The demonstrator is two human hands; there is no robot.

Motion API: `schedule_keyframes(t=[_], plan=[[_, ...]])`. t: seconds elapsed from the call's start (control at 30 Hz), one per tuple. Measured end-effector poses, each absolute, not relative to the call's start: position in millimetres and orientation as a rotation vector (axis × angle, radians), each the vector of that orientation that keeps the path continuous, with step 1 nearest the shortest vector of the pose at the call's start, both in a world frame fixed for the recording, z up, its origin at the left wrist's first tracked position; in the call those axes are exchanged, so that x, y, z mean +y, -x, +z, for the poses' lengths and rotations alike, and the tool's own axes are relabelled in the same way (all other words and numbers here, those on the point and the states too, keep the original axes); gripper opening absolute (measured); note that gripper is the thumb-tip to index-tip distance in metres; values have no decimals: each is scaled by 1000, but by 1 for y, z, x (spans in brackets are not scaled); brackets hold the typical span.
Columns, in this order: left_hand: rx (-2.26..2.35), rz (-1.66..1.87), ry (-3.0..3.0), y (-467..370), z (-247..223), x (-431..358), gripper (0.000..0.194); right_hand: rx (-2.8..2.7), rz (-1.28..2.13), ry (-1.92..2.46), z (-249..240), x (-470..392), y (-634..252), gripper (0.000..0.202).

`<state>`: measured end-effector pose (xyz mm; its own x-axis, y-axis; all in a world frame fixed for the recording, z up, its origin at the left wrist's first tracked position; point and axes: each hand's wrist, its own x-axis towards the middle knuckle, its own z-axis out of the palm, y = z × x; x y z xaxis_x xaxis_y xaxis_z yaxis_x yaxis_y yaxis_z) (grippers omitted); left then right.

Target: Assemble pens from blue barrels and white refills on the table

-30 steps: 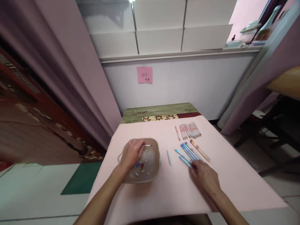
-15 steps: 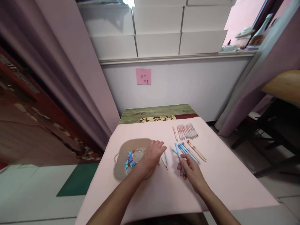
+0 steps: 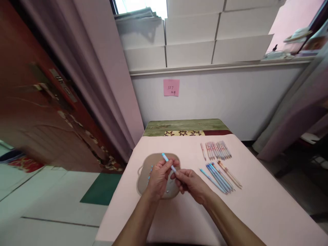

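Observation:
Over the right part of a beige tray (image 3: 145, 167), my left hand (image 3: 160, 176) pinches a light blue pen (image 3: 168, 162) along its barrel. The fingertips of my right hand (image 3: 191, 182) close on the pen's lower end. Small blue pieces (image 3: 150, 172) lie in the tray, partly hidden by my left hand. To the right of my hands, several blue pens (image 3: 217, 177) lie side by side, with brown-topped pens (image 3: 229, 173) beside them. Farther back is a row of pinkish and grey pens (image 3: 217, 150).
A pink cloth (image 3: 194, 218) covers most of the table, leaving a green patterned strip (image 3: 181, 125) at the back. A pink note (image 3: 171, 87) is on the wall. On the left are a curtain and a red door (image 3: 51, 130).
Both hands have come together over the tray, around one pen. More blue pens now lie in the group at the right. The view has shifted left.

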<state>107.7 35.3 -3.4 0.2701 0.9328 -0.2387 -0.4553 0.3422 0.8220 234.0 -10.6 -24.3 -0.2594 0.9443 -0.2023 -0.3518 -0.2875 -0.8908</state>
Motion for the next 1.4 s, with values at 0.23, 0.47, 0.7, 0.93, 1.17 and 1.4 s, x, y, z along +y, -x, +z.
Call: schedule_keyframes(t=[0.23, 0.47, 0.7, 0.93, 1.17, 1.4], plan=[[852, 1263, -521, -106, -14, 48, 8, -1103, 1267, 1298, -29, 4, -225, 47], [844, 1285, -449, -100, -20, 52, 4, -1023, 1245, 1206, -30, 8, -221, 42], [853, 1316, -398, -97, -29, 53, 4, -1128, 1253, 1330, -33, 10, -213, 34], [1079, 1414, -653, -71, -32, 64, 17, -1547, 373, 1637, -30, 1, -228, 14], [1640, 1051, -1865, -41, -28, 56, 12, -1745, 296, 1672, 0, -4, -231, 17], [1579, 1278, -1989, -26, -29, 57, 19, -1595, 399, 1496, 17, -9, -235, 13]])
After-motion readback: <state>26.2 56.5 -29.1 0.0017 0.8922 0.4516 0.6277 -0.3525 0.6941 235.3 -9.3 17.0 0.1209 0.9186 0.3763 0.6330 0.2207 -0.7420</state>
